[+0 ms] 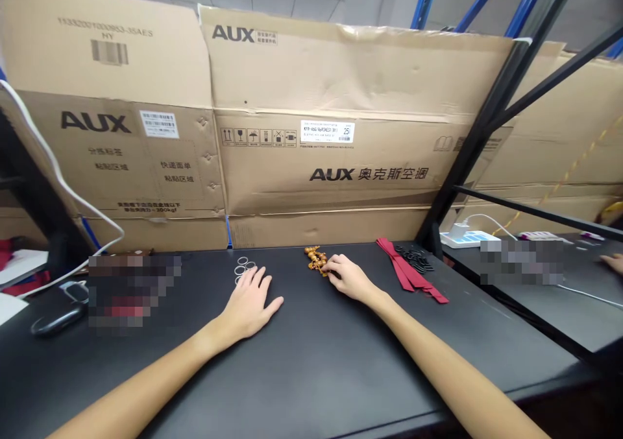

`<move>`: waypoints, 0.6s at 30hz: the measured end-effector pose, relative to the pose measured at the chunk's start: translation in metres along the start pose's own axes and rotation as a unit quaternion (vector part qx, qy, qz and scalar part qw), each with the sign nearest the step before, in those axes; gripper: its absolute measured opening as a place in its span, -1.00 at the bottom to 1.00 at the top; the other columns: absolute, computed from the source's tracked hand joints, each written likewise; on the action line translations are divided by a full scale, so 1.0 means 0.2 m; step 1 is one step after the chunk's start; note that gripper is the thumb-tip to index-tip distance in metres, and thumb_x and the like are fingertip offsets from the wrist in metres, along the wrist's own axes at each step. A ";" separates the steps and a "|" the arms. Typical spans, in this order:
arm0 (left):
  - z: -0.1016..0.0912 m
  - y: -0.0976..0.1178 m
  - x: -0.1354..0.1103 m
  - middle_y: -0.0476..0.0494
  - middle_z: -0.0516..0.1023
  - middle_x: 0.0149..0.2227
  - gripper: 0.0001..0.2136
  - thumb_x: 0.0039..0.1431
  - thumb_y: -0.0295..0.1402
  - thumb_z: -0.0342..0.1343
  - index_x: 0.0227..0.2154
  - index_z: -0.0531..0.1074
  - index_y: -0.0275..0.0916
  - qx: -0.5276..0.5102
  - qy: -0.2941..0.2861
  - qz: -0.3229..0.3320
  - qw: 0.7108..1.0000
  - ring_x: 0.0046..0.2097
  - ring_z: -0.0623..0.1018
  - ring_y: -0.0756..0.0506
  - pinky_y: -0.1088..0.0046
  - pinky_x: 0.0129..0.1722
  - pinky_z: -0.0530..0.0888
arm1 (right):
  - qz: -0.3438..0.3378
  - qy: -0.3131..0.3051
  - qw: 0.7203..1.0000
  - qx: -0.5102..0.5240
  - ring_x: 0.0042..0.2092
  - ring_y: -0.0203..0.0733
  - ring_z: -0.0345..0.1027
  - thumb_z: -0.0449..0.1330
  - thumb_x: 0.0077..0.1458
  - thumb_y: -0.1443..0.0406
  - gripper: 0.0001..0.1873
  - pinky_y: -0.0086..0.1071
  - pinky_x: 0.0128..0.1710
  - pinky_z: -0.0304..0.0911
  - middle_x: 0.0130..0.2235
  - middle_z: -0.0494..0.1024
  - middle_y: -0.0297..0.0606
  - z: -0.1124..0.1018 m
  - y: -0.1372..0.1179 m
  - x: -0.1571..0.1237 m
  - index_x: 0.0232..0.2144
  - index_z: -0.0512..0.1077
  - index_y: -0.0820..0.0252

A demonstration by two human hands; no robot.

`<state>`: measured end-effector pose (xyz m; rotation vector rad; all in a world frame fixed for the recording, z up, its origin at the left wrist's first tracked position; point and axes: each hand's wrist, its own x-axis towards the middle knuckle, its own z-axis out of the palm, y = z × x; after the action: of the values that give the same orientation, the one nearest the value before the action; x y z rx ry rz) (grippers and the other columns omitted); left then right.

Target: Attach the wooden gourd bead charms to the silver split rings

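My left hand (pixel 252 304) rests on the black tabletop with its fingers spread. Its fingertips reach a few thin silver rings (pixel 240 270) and partly cover them. Further right, my right hand (pixel 349 277) has its thumb and fingers pinched at the edge of a small pile of shiny golden-brown beaded ornaments (pixel 316 258). One ornament appears to be between those fingertips, which partly hide it. Flat dark red strips (pixel 407 272), crossing one another, lie to the right of this hand. Beside them is a heap of black loops or cords (pixel 415 259).
Tall cardboard panels (pixel 321 160) stand along the back edge of the table (pixel 292 387). Eyeglasses (pixel 75 291) and a black case (pixel 59 320) are at left, near a white cable (pixel 63 179). Past a black frame post (pixel 467 154), a power strip (pixel 470 238) and another person's hand (pixel 613 262) appear.
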<state>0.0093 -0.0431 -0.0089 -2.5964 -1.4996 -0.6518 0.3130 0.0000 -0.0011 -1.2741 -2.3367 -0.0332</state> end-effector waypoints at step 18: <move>-0.10 0.05 0.00 -0.21 0.47 0.04 -0.71 0.29 -0.25 -0.01 0.01 0.38 -0.18 -0.099 -0.026 0.140 0.985 0.07 0.45 -0.20 0.18 0.11 0.39 | -0.085 0.005 0.993 0.077 -0.15 -0.10 0.32 0.09 0.11 0.38 -0.84 -0.19 -0.07 0.25 -0.27 0.46 -0.18 0.00 -0.19 0.00 -0.31 0.48 0.15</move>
<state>0.0119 -0.0540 0.0101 -2.9166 -1.0984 -0.7400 0.2824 -0.0223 0.0067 -0.9966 -2.3820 0.0833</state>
